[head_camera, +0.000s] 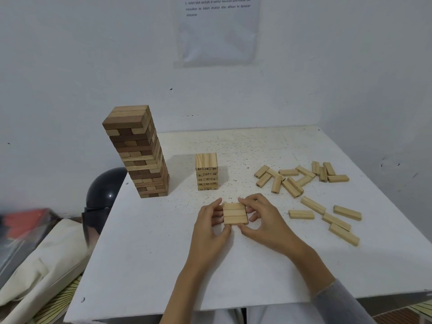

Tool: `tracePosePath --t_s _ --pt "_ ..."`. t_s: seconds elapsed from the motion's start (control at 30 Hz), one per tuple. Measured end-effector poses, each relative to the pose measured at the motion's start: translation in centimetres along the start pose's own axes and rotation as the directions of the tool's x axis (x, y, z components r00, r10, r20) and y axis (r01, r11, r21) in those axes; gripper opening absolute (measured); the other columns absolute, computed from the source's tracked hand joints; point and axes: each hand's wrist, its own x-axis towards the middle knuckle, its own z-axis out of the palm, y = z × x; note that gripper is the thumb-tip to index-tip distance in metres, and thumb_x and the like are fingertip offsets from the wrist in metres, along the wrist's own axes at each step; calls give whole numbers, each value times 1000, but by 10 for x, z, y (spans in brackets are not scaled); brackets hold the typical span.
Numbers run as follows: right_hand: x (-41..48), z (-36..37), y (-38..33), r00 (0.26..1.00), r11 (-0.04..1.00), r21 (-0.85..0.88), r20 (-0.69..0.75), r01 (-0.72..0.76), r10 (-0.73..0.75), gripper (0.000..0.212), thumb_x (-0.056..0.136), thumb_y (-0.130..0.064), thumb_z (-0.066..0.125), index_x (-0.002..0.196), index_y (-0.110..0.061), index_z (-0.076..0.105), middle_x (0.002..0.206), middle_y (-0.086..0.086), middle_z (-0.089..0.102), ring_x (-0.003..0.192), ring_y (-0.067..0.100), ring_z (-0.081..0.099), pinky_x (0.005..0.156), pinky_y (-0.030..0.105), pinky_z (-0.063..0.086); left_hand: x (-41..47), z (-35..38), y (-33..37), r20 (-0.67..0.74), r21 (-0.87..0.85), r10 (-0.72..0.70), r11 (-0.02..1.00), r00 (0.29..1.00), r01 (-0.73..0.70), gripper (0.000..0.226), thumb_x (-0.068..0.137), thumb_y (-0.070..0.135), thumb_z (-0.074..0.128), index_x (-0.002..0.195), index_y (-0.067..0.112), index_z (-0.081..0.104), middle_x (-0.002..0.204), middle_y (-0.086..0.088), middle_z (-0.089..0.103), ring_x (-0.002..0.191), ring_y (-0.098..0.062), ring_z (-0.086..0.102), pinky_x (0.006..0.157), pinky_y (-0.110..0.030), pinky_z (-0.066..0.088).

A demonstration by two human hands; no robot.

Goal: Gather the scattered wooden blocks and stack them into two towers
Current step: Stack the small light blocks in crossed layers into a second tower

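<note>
Three pale wooden blocks [235, 213] lie side by side as a flat row near the middle of the white table [145, 258]. My left hand [210, 226] grips the row's left end and my right hand [261, 218] grips its right end, fingers curled round the edges. Just beyond stands a short tower of pale numbered blocks [206, 171]. A tall tower of mixed light and dark blocks [138, 152] rises at the table's back left. Several loose pale blocks [297, 178] lie scattered at the right, with more loose blocks [336, 220] nearer me.
A white wall with a printed sheet [217, 31] stands behind the table. A dark helmet [102, 192] and a cream cloth bag [42, 260] sit off the table's left edge. The table's front edge runs close to my lap.
</note>
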Motion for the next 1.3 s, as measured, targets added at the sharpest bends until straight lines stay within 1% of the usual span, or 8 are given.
tracePosePath --t_s 0.17,0.33,0.4,0.6,0.77,0.97,1.13,1.3 --pt "8 -7 -3 998 1000 0 51 -24 24 53 72 -14 81 121 -15 59 107 -3 48 82 5 50 73 14 46 1 2 -1 -29 -51 -49 998 998 47 62 79 -2 68 130 30 52 114 6 60 102 -5 61 87 -21 51" --pt "11 -6 1 999 1000 2 33 -6 6 53 65 -17 84 113 -17 61 103 1 52 80 17 54 68 17 47 1 2 0 -24 -74 -46 996 999 44 63 80 -2 68 130 32 51 115 7 60 103 -5 60 90 -24 52" --pt "12 -7 0 1000 1000 21 22 22 -23 53 63 -18 84 111 -17 63 99 1 54 78 14 53 70 19 48 1 1 1 -19 -72 -32 997 999 31 63 82 -3 67 129 36 50 116 7 59 105 -6 60 90 -25 52" --pt "18 -12 -19 989 990 12 -47 142 -141 58 60 -39 74 114 -25 62 100 -17 58 86 10 52 77 15 43 2 -14 14 -43 -75 43 996 998 -46 54 83 12 68 131 30 50 122 9 59 114 -5 57 92 -20 49" --pt "38 -18 -41 976 978 12 -70 207 -206 55 61 -38 76 113 -26 63 102 -17 59 89 11 46 77 15 39 14 -33 34 -117 -116 103 986 988 -116 49 83 7 68 127 23 55 123 11 62 115 -10 58 92 -21 50" --pt "74 -25 -57 976 980 27 -99 198 -195 57 59 -42 76 113 -31 61 102 -20 58 90 9 45 78 11 38 38 -40 51 -193 -76 141 985 971 -158 46 92 8 63 127 36 51 127 19 61 122 -1 53 96 -18 44" --pt "103 -26 -56 984 984 31 -54 173 -171 60 58 -48 73 114 -35 60 102 -18 59 91 7 44 78 8 35 57 -35 51 -219 -139 111 980 969 -144 42 98 9 53 135 26 47 132 12 58 125 4 49 90 -2 37" --pt "124 -24 -49 988 988 19 -7 151 -151 58 62 -38 80 115 -37 58 104 -17 60 92 5 43 76 5 32 75 -35 44 -228 -165 72 980 971 -112 38 100 15 49 135 30 46 131 15 59 125 3 49 97 -12 43"
